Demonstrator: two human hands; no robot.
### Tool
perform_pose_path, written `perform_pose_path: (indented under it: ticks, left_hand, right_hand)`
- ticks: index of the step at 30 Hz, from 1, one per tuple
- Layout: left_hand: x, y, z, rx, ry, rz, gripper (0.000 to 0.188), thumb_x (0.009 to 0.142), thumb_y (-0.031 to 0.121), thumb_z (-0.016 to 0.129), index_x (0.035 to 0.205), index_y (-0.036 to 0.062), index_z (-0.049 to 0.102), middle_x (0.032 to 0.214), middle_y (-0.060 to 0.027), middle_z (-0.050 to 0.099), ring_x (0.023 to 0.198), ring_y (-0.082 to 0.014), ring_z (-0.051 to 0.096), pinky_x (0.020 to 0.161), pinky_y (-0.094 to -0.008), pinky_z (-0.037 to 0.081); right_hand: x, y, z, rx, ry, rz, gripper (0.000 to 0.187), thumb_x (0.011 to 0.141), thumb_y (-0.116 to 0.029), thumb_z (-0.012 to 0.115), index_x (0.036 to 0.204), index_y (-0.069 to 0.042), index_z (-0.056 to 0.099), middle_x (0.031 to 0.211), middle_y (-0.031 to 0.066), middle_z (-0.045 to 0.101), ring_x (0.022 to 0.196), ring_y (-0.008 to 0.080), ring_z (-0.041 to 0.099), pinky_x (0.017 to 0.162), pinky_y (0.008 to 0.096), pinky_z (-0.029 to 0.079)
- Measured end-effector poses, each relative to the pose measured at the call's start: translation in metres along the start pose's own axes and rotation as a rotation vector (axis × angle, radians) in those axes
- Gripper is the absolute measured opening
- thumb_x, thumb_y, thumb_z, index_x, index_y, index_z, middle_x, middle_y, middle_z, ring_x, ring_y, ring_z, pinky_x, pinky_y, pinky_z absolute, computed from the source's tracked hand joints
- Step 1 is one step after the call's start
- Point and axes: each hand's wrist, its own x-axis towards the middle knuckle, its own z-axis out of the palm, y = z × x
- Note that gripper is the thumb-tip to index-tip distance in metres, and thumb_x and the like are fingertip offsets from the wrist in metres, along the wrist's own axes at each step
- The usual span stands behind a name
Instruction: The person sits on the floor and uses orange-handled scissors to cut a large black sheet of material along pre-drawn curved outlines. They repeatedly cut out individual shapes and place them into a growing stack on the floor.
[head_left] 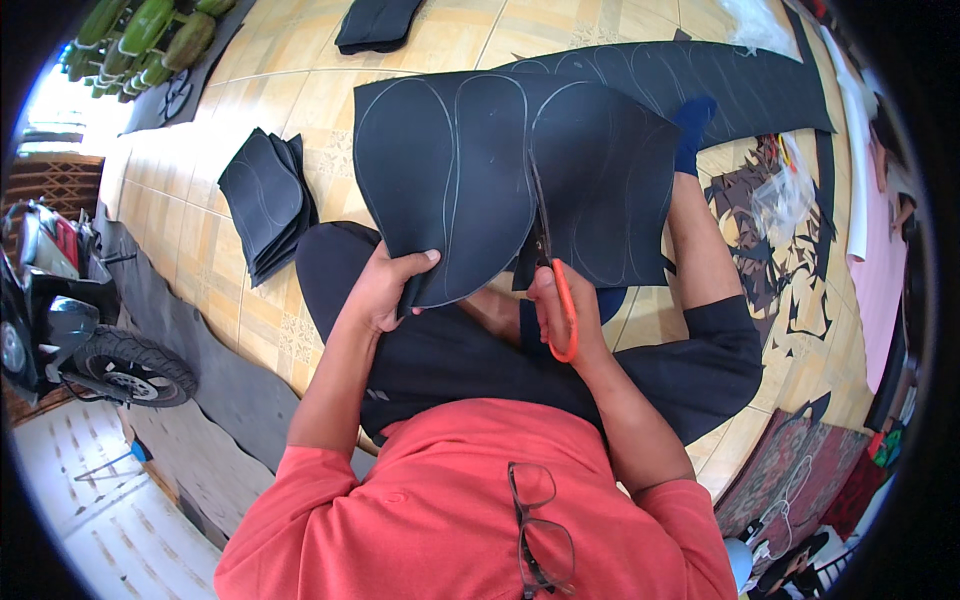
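Observation:
A black sheet (490,160) marked with pale curved outlines spreads over my crossed legs. My left hand (388,280) grips its lower left corner, thumb on top and fingers beneath. In my right hand (552,300) are scissors (563,310) with orange handles, gripped through the loops. Their dark blades point away from me and lie in a slit along one of the drawn curves. The sheet's edge is parted on both sides of the blades. Part of my right hand's fingers is hidden behind the handle.
A stack of cut black pieces (265,205) lies on the tiled floor at left; another black stack (378,25) sits farther off. A long marked black strip (720,85) stretches at far right, above dark scraps (750,200) and a clear plastic bag (785,205). A motorbike (90,320) stands at left.

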Motion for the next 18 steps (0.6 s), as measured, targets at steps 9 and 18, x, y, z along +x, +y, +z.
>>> perform_pose_path:
  ticks: [9, 18]
  left_hand:
    - [-0.023, -0.003, 0.008, -0.059, -0.043, -0.048, 0.031, 0.082, 0.006, 0.064, 0.109, -0.0025, 0.052, 0.075, -0.0112, 0.062, 0.04, -0.0154, 0.052, 0.031, -0.0254, 0.039]
    - [-0.035, -0.018, 0.001, -0.086, -0.072, -0.07, 0.024, 0.084, 0.01, 0.063, 0.1, -0.0042, 0.054, 0.076, -0.0141, 0.06, 0.04, -0.015, 0.051, 0.032, -0.0238, 0.038]
  right_hand:
    - [0.012, 0.001, 0.014, 0.026, 0.1, -0.102, 0.04, 0.099, -0.037, 0.049, 0.082, -0.001, 0.056, 0.061, 0.0057, 0.052, 0.056, 0.0129, 0.05, 0.053, 0.0309, 0.042]
    - [0.035, -0.003, 0.034, -0.04, 0.178, -0.264, 0.048, 0.104, -0.036, 0.03, 0.078, -0.001, 0.05, 0.049, 0.0031, 0.045, 0.04, 0.0121, 0.045, 0.041, 0.0261, 0.036]
